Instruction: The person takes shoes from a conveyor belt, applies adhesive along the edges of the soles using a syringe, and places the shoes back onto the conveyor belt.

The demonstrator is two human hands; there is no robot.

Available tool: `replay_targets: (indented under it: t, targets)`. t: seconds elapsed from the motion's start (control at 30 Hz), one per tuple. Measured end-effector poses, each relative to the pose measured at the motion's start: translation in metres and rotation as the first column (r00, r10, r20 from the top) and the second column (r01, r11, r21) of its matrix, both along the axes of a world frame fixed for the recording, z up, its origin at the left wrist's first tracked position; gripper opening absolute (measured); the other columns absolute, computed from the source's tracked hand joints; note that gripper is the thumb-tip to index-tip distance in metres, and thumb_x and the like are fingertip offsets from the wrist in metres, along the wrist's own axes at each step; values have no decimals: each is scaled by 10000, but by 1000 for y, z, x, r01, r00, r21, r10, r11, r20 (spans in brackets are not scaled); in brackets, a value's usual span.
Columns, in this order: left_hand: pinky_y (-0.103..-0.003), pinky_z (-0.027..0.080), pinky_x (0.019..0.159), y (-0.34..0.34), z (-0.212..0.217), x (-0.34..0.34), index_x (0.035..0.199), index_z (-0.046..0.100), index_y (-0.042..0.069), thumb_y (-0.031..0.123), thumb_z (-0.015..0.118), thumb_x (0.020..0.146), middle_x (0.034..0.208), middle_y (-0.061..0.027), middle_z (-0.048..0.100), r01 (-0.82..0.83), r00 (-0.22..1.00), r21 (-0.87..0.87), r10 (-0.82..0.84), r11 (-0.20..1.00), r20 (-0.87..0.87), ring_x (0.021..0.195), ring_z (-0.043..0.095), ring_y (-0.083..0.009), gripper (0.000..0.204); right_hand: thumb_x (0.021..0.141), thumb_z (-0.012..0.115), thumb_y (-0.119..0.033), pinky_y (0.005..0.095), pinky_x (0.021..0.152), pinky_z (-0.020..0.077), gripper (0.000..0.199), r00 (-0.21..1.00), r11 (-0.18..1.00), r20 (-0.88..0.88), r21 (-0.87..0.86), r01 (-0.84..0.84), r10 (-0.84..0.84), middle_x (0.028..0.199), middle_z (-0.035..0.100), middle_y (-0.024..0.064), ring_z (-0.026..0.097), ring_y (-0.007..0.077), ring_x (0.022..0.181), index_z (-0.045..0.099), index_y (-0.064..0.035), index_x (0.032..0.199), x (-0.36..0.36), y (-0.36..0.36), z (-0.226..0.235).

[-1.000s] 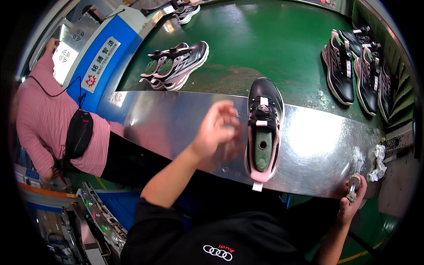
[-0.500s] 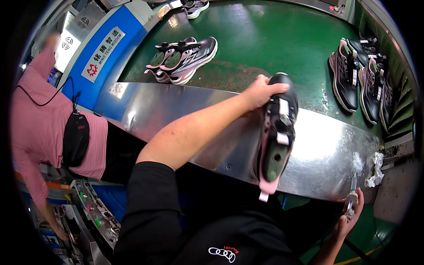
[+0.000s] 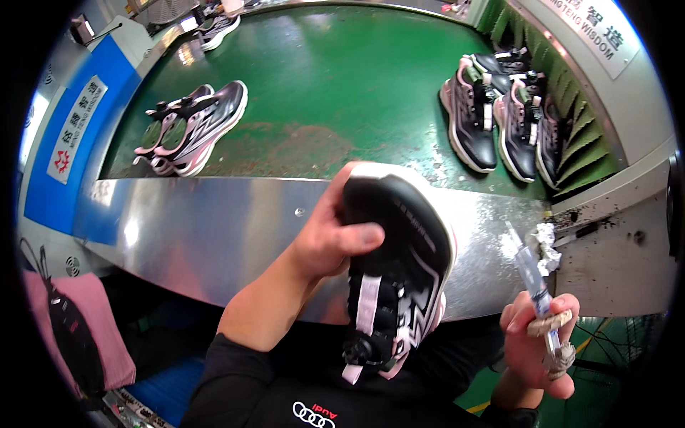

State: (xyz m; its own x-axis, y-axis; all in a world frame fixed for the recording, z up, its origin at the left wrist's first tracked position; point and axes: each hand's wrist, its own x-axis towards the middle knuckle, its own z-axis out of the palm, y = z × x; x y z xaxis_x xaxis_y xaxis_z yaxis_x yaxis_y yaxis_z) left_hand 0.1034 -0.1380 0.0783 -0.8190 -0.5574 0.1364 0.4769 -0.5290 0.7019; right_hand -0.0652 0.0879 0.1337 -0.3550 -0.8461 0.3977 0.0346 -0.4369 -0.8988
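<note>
Green belt (image 3: 335, 85) behind steel ledge (image 3: 214, 235): two shoe groups.
Left hand (image 3: 325, 239) grips one shoe (image 3: 399, 271); right hand (image 3: 535, 349) clasps one syringe (image 3: 531, 274).

We've got a black sneaker (image 3: 399, 264) in our left hand (image 3: 330, 239), with a white sole edge, pale pink strap and pink trim along the side. In our right hand (image 3: 536, 349) sits a clear tube (image 3: 531, 274) wrapped in tan, grubby tape. Under both hands the metal ledge (image 3: 200, 228) is shiny silver, and beyond it the belt (image 3: 328, 85) is green with rusty brown patches. Up and left of our left hand lie black-and-white shoes (image 3: 189, 128) with pink and green insides; above our right hand, more black-and-pink pairs (image 3: 499, 114).
</note>
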Motion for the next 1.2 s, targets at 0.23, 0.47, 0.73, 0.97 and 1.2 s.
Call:
replay_targets:
  t: [0.23, 0.47, 0.73, 0.97, 1.2]
  targets:
    - [-379, 454, 870, 14, -1, 4, 1176, 439, 34, 86, 789, 566, 1059, -184, 578, -35, 997, -207, 21, 978, -68, 1006, 573, -269, 705, 777, 590, -606, 282, 540, 301, 640, 937, 967, 240, -44, -252, 255, 731, 593, 174, 440, 163, 571, 424, -104, 1136, 26, -12, 40]
    - [-405, 470, 870, 18, 8, 10, 1140, 485, 40, 43, 788, 538, 1047, -200, 600, -10, 997, -273, -13, 962, -81, 1018, 580, -291, 674, 802, 578, -581, 352, 629, 371, 628, 862, 935, 371, -55, -351, 346, 827, 618, 232, 561, 236, 694, 426, -92, 1164, 29, -22, 45]
    - [-425, 479, 855, 17, 14, 12, 1134, 482, 31, 29, 782, 541, 1051, -214, 593, 19, 995, -318, -47, 948, -82, 1017, 583, -311, 665, 802, 591, -562, 346, 646, 376, 614, 858, 931, 378, -29, -364, 347, 853, 614, 238, 575, 243, 732, 429, -86, 1154, 32, -25, 48]
    - [-432, 482, 851, 15, 13, 12, 1147, 469, 28, 46, 797, 570, 1060, -228, 585, 17, 989, -358, -67, 933, -130, 1015, 584, -324, 664, 800, 589, -569, 338, 616, 391, 618, 871, 936, 368, 8, -352, 325, 847, 617, 230, 588, 239, 746, 435, -83, 1149, 33, -27, 50]
    - [-423, 481, 853, 13, 10, 13, 1138, 471, 25, 54, 804, 561, 1056, -226, 587, -18, 991, -351, -29, 936, -127, 1004, 588, -315, 667, 791, 596, -573, 289, 530, 362, 611, 894, 941, 318, 15, -337, 315, 804, 619, 228, 562, 224, 659, 452, -86, 1132, 35, -33, 50]
